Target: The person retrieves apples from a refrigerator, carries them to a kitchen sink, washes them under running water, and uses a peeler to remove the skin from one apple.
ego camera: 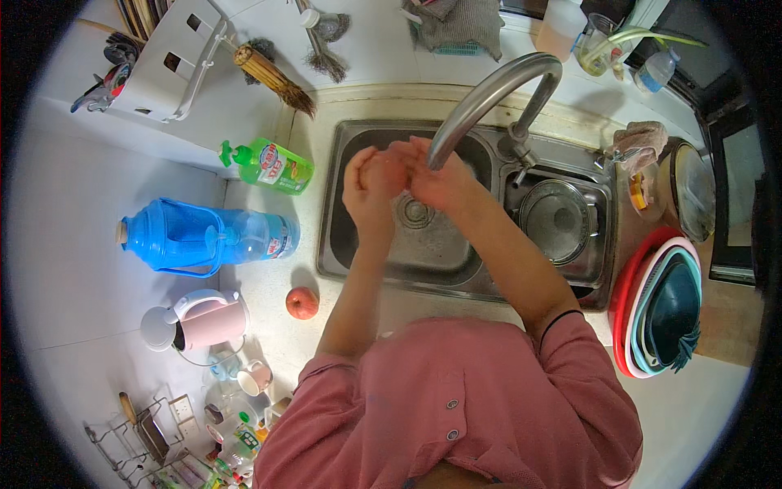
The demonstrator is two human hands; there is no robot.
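Both bare hands meet over the left basin of a stainless steel double sink [427, 257]. My left hand [379, 177] has its fingers curled and touches my right hand [443, 180] at the fingertips. No object shows in either hand, though the palms are partly hidden. The curved metal faucet [489, 101] arches over my right hand, its spout end covering part of it. Beneath the hands lies the basin's drain strainer [416, 211]. In the right basin rests a round metal mesh strainer [557, 221].
Left of the sink stand a green pump bottle [278, 166], a blue thermos [177, 235], a pink kettle [211, 324] and a red apple [302, 303]. To the right are nested plastic basins [629, 305] and a glass bowl [695, 192]. A bamboo brush [269, 73] hangs behind.
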